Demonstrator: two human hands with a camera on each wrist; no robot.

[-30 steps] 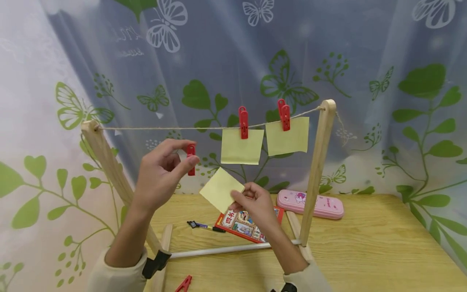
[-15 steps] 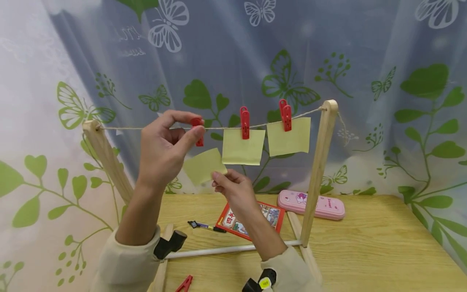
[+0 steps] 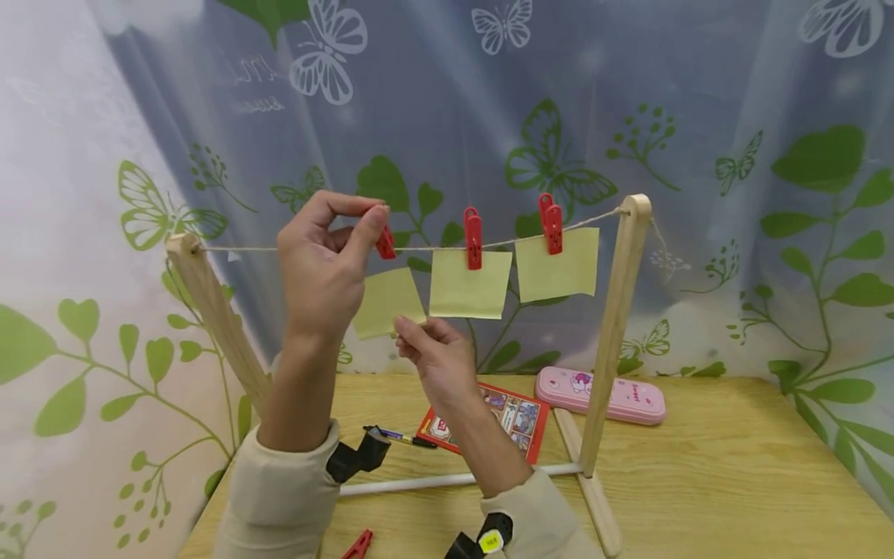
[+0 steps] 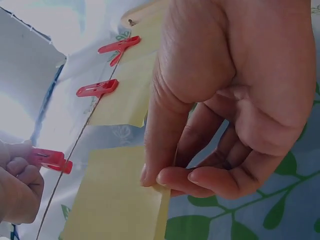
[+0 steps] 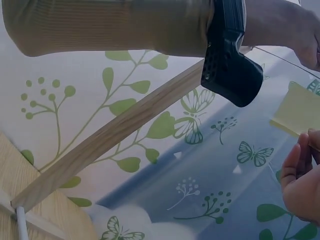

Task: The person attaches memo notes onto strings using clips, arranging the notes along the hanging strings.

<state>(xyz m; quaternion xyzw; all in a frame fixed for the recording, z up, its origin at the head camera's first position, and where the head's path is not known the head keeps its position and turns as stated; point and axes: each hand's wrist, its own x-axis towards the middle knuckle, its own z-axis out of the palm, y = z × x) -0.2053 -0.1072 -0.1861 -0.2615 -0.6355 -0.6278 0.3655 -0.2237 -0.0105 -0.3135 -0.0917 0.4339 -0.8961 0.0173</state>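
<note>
My left hand (image 3: 323, 268) pinches a red clothespin (image 3: 386, 244) between thumb and fingers, with its lower end at the string (image 3: 244, 249). In the left wrist view that clothespin (image 4: 50, 159) reaches across the string; whether it straddles it I cannot tell. Lower down, my right hand (image 3: 443, 361) pinches the corner of a yellow sticky note (image 3: 384, 299), which is tilted and below the string. To its right, two more notes, a middle one (image 3: 469, 291) and a right one (image 3: 559, 272), hang from the string by red clothespins.
Wooden posts carry the string, one at left (image 3: 216, 318) and one at right (image 3: 615, 334), with a white rod (image 3: 412, 484) below. On the table lie a red-edged book (image 3: 520, 419), a pen (image 3: 401, 437), a pink pencil case (image 3: 628, 400) and a loose red clothespin (image 3: 358, 546).
My left hand has risen with its clothespin from below the string to the string. My right hand has moved left and up, and the sticky note has turned more upright under the clothespin.
</note>
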